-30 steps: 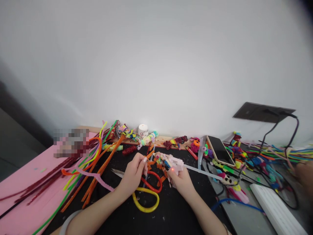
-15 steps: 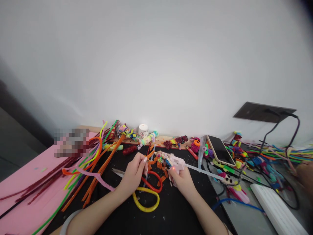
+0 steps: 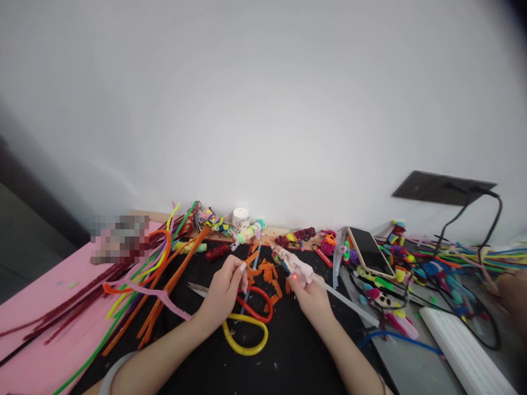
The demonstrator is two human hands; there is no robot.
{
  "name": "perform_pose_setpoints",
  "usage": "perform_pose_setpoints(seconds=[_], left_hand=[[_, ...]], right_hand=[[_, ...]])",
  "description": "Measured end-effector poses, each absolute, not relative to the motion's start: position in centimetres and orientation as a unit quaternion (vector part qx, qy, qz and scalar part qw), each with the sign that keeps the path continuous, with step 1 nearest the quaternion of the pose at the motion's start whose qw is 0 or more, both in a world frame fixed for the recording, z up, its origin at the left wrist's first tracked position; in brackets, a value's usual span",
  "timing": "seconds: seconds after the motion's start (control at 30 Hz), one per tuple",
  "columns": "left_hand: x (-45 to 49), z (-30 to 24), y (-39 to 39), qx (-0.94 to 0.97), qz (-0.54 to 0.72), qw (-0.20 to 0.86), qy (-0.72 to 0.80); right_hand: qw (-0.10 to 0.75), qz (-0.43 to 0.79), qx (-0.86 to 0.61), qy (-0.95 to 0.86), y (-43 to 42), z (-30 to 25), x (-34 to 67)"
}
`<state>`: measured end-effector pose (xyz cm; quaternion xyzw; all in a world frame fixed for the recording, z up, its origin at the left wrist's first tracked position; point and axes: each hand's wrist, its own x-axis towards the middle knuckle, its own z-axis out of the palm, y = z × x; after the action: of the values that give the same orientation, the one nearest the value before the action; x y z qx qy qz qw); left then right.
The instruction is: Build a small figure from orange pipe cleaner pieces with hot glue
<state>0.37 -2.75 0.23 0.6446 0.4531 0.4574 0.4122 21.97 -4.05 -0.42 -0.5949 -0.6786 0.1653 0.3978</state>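
Between the thumb and fingers of my left hand (image 3: 226, 285) is a short orange pipe cleaner piece (image 3: 252, 257). My right hand (image 3: 310, 299) grips a pale pink hot glue gun (image 3: 300, 269), its nozzle pointing up and left and a long translucent glue stick (image 3: 349, 300) trailing from its back. A small red light glows on the gun. Cut orange pipe cleaner pieces (image 3: 269, 272) lie on the black mat between my hands. Under my left wrist rest scissors with red and yellow handles (image 3: 247, 351), the blades partly covered.
Long pipe cleaners (image 3: 164, 296) spread over a pink surface (image 3: 37, 323) at left. Along the wall stand a white paper cup (image 3: 241, 218) and finished pipe cleaner figures (image 3: 296, 238). At right are a phone (image 3: 370, 252), a white power strip (image 3: 461, 351), cables and another person's hand (image 3: 513, 291).
The glue gun in my right hand has swung away from the orange piece, and its glue stick now slants lower. My left hand keeps its pinch, barely moved.
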Motion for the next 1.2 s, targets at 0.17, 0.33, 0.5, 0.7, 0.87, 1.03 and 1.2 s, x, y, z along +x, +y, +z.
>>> perform_pose_setpoints(seconds=[0.17, 0.33, 0.5, 0.7, 0.87, 1.03, 1.2], left_hand=[[0.2, 0.5, -2.8, 0.662, 0.431, 0.405, 0.461], [0.1, 0.8, -2.9, 0.701, 0.38, 0.398, 0.454], [0.2, 1.0, -3.1, 0.722, 0.346, 0.405, 0.441], [0.2, 0.9, -3.0, 0.725, 0.344, 0.41, 0.434], [0.3, 0.8, -2.8, 0.729, 0.343, 0.397, 0.439], [0.4, 0.5, -2.6, 0.725, 0.356, 0.392, 0.44], [0.4, 0.3, -2.5, 0.726, 0.359, 0.386, 0.441]], right_hand=[[0.327, 0.152, -0.607, -0.708, -4.0, 1.2, 22.7], [0.3, 0.125, -0.622, -0.712, -3.9, 1.8, 23.5], [0.238, 0.119, -0.655, -0.707, -3.5, 1.5, 24.7], [0.16, 0.097, -0.717, -0.671, -3.2, 0.7, 25.6], [0.134, 0.078, -0.744, -0.65, -3.3, 0.5, 26.1], [0.108, 0.06, -0.751, -0.648, -3.4, 0.4, 26.4], [0.075, 0.039, -0.76, -0.645, -3.5, 0.3, 26.2]])
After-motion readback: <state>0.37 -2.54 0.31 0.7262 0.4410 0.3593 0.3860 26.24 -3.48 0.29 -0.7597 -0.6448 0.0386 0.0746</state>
